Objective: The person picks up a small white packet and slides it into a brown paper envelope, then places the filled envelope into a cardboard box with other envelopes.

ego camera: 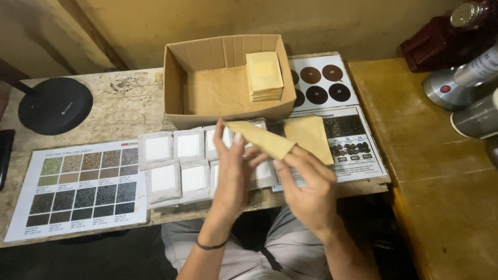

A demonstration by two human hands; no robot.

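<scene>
Both forearms rise from below, hands raised close together at chest height. The left hand (232,165) stands upright, fingers spread and slightly curled, a dark band at its wrist. The right hand (307,182) pinches, thumb against forefinger.

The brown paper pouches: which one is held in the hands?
The brown pouch held between left hand and right hand; the others lie stacked in the cardboard box or on the table.
</scene>
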